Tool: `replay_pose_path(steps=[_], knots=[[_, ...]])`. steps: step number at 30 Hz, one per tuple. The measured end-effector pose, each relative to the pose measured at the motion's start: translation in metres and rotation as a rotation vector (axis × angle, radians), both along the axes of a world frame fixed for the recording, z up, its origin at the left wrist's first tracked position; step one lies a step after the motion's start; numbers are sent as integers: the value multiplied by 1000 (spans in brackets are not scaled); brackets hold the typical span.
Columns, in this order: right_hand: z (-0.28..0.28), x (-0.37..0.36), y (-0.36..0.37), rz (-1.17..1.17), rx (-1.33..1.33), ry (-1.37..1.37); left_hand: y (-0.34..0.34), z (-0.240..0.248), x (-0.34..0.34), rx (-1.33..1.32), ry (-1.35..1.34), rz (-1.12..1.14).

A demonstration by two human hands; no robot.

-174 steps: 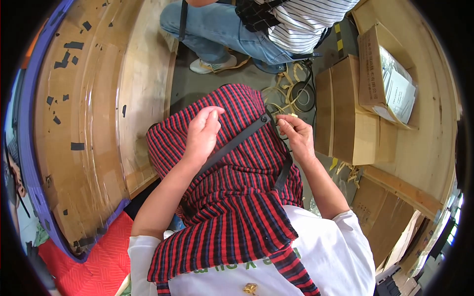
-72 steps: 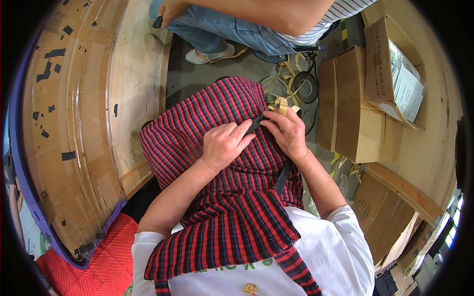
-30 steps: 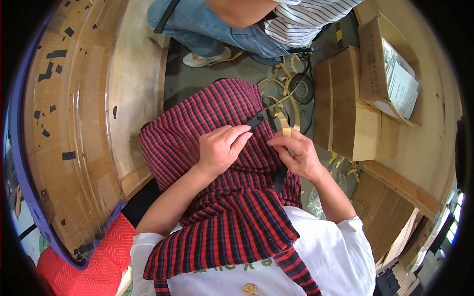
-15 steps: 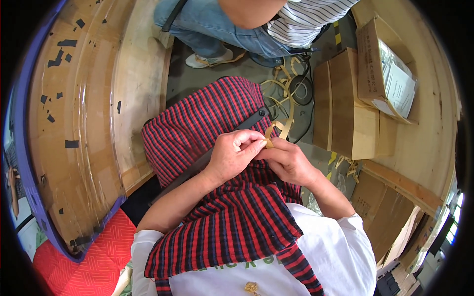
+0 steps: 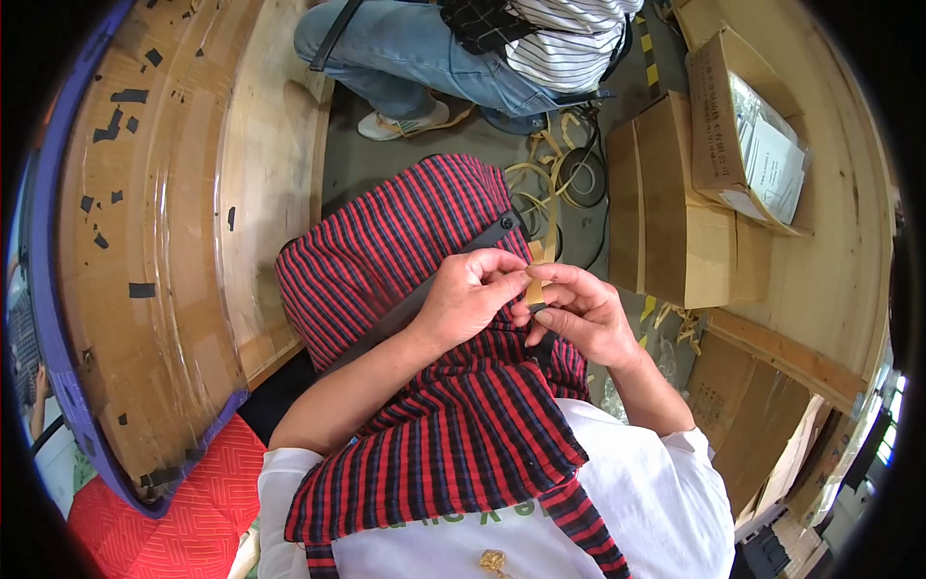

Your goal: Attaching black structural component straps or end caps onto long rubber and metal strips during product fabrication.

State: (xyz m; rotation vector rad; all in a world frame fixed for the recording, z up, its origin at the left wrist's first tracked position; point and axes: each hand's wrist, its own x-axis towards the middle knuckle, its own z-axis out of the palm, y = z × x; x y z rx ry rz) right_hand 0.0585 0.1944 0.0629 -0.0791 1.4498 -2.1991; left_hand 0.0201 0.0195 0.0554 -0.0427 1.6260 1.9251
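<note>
Over my lap, my left hand (image 5: 469, 299) pinches a narrow yellowish-tan strip (image 5: 536, 291) between thumb and forefinger. My right hand (image 5: 590, 317) grips the same strip just to the right, its thumb near a small dark piece at the strip's lower end. Whether that piece is joined to the strip I cannot tell. Beyond my hands, the strip seems to run on toward the floor. Red, black and blue striped cloth (image 5: 395, 241) covers my lap, and a dark flat bar or strap (image 5: 494, 234) crosses it beneath my left wrist.
A taped cardboard-covered surface (image 5: 174, 222) with a purple edge stands at left. On the floor ahead lie loose tan strips (image 5: 555, 154) and a black roll (image 5: 582, 178). Cartons (image 5: 666, 193) are stacked at right, one open with papers. A seated person in jeans (image 5: 434, 53) is ahead.
My right hand has opened up slightly and turned, showing more of the strip and its dark lower end. My left hand stays nearly in place. The person ahead has shifted their arm out of view.
</note>
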Motion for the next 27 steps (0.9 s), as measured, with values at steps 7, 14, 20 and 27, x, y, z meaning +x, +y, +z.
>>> replay_pose_path(steps=[7, 14, 20, 27], knots=[[-3, 4, -3, -28, 87, -55, -7, -4, 4, -190, 219, 21], [-8, 3, -5, -86, 225, -71, -14, 16, 19, -207, 315, 40], [-12, 5, -6, -101, 462, 86, -16, 11, 24, -257, 365, -35], [-13, 7, -8, -116, 530, 237, -13, 5, 17, -186, 175, -85]])
